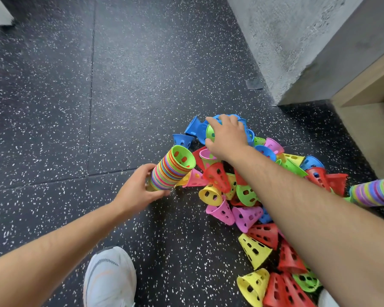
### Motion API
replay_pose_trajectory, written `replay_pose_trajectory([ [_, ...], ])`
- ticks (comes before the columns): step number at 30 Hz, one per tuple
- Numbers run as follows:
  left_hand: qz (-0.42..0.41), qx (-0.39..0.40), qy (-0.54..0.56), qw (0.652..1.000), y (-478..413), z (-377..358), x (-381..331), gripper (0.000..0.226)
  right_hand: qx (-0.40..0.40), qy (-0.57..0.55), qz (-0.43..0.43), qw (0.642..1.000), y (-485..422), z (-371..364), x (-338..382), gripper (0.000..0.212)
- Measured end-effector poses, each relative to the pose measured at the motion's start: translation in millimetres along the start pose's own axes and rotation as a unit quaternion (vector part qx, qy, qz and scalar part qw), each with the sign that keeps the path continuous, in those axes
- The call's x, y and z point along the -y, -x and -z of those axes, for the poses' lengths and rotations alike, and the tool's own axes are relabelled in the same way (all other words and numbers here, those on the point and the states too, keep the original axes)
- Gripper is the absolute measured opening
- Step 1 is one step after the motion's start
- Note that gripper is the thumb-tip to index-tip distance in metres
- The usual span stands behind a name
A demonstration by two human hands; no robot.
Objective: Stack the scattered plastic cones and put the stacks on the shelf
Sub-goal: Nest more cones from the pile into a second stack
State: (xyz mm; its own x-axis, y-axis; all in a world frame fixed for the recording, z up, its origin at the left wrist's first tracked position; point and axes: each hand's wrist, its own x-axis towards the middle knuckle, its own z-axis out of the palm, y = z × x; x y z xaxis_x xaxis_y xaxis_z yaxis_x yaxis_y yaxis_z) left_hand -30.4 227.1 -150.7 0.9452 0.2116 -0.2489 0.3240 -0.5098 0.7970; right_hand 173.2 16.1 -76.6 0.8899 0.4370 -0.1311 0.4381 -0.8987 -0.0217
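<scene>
Left hand gripping cone stack, right hand grasping green cone

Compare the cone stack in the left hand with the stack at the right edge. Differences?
The held stack is gripped by the left hand, mouth tilted upward; the right-edge stack lies flat, untouched. The held stack is fully in frame; the right-edge stack is cropped. Both are multicoloured.

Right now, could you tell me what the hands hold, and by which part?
Left hand grips the cone stack near its lower end; right hand grips a green cone at its rim.
</scene>
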Motion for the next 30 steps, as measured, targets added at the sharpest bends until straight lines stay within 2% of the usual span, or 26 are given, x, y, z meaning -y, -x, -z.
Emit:
replay_pose_trajectory([
  [3,0.001,0.002,0.0,1.0,0,0,0,0.071,0.041,0.06,-0.006,0.997,-15,-7,4,0.065],
  [6,-0.001,0.002,0.003,1.0,0,0,1,0.071,0.047,0.068,-0.032,0.996,-21,-13,7,0.063],
  [11,-0.006,0.006,0.007,1.0,-1,0,4,0.071,0.011,0.045,-0.028,0.999,-17,-15,8,0.049],
  [18,-0.009,0.007,0.017,1.0,1,-3,6,0.068,0.001,-0.01,-0.038,0.999,-3,-7,2,0.051],
  [25,-0.01,0.008,0.028,1.0,1,-4,8,0.07,0.012,-0.098,-0.068,0.993,10,2,-5,0.052],
  [28,-0.01,0.008,0.032,0.999,2,-4,9,0.071,-0.048,-0.186,-0.082,0.978,22,14,-5,0.042],
  [30,-0.011,0.008,0.034,0.999,2,-4,9,0.071,-0.115,-0.283,-0.084,0.949,36,23,-1,0.039],
])
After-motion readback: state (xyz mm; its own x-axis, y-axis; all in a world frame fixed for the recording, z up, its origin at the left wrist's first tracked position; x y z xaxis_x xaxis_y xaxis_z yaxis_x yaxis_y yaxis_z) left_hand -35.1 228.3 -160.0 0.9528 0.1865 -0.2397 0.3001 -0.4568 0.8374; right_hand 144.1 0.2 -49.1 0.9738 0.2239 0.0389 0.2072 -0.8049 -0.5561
